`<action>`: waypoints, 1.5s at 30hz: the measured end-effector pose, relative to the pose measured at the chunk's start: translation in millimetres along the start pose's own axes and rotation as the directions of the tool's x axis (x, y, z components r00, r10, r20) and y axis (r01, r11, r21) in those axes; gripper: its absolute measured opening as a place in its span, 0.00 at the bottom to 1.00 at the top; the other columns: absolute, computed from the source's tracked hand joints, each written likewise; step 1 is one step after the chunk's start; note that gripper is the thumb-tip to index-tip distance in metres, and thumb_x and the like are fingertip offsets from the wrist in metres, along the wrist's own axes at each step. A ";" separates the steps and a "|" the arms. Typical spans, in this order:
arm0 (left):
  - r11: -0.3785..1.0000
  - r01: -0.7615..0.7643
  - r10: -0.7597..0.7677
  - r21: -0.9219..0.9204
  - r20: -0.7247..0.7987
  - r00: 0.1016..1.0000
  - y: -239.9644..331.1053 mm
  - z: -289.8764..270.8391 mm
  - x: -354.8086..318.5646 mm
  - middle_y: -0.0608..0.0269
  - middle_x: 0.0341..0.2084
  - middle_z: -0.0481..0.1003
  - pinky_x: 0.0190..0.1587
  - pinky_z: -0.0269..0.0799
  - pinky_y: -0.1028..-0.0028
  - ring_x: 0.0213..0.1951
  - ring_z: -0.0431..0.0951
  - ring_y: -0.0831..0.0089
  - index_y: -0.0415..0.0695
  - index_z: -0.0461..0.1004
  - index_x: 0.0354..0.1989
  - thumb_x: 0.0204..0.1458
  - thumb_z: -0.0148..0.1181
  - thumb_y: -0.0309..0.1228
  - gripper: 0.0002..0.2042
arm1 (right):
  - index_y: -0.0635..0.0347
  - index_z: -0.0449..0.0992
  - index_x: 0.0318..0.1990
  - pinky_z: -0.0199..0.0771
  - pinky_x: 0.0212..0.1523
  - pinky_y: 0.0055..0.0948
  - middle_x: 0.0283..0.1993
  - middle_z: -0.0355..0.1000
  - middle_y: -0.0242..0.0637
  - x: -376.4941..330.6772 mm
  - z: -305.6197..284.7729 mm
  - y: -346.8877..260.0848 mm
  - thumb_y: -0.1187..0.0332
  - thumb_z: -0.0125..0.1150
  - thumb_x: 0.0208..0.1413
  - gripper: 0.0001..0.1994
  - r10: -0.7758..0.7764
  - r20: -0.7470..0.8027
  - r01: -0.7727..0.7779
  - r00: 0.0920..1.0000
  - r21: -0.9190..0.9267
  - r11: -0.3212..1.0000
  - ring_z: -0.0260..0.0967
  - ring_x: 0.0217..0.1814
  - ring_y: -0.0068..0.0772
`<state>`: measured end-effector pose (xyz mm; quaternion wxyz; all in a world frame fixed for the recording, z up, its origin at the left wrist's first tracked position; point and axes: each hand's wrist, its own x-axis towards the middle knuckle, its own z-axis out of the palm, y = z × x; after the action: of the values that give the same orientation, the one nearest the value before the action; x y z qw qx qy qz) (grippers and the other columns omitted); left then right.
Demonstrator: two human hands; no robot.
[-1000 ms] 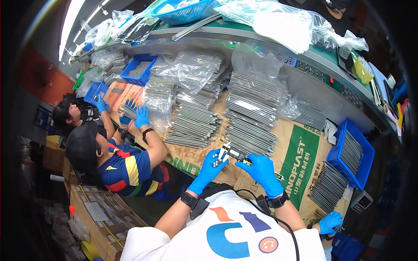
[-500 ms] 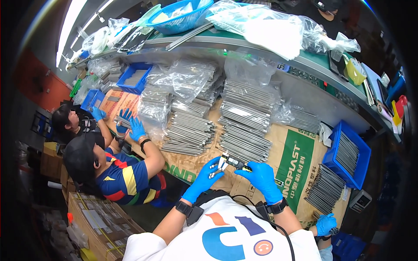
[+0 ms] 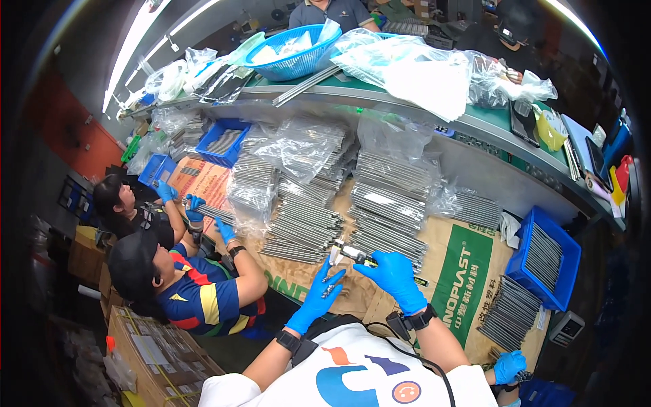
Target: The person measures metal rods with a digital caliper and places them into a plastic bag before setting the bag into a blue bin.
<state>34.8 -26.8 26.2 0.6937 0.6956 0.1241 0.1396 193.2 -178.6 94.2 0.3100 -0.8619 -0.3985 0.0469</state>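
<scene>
My right hand is closed on a digital caliper, its jaws pointing left above the brown table covering. My left hand is just left of the jaws, index finger stretched up beside them. Small shiny metal pieces are held among its other fingers; they may be rod ends seen nearly end-on. Both hands wear blue gloves. Just beyond the caliper are two large stacks of metal rods, a left stack and a right stack. Whether the jaws touch a piece is too small to tell.
Right, a blue bin of rods stands behind a dark rod pile. A gloved co-worker's hand is at lower right. Two co-workers work at left, one holding rods. A raised shelf carries a blue basket and plastic bags.
The whole view has shifted, bringing a person behind the shelf into sight. My hands and the caliper have moved farther over the table, and my left fingers have straightened somewhat.
</scene>
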 end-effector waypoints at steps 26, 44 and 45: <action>0.916 -0.081 0.079 0.393 0.022 0.997 -19.9 -5.8 8.4 0.55 0.45 0.68 0.48 0.67 0.72 0.46 0.71 0.68 0.39 0.58 0.54 0.52 0.57 0.27 0.22 | 0.59 0.77 0.23 0.64 0.19 0.34 0.14 0.66 0.42 -36.9 12.6 2.8 0.39 0.62 0.41 0.27 0.119 0.135 -0.134 0.984 0.104 0.986 0.66 0.16 0.41; 0.986 0.006 -0.031 0.165 0.150 0.988 -0.5 -21.3 -9.3 0.56 0.62 0.54 0.61 0.57 0.69 0.61 0.59 0.65 0.43 0.47 0.65 0.53 0.54 0.21 0.32 | 0.58 0.77 0.23 0.66 0.19 0.32 0.14 0.68 0.40 -23.8 -17.9 7.4 0.40 0.64 0.40 0.25 0.097 0.061 -0.096 0.993 -0.007 0.995 0.68 0.17 0.41; 0.992 0.011 -0.028 0.129 0.132 0.991 0.4 -20.5 -10.7 0.57 0.61 0.55 0.61 0.57 0.68 0.62 0.59 0.65 0.43 0.46 0.65 0.52 0.54 0.21 0.32 | 0.57 0.77 0.23 0.66 0.19 0.32 0.14 0.68 0.40 -20.9 -17.8 5.3 0.41 0.64 0.40 0.25 0.090 0.054 -0.089 0.994 -0.011 0.996 0.68 0.17 0.41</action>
<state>17.3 -11.6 26.4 0.6559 0.7450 0.0931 0.0778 188.3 -205.0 102.0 0.2928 -0.8787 -0.3679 0.0826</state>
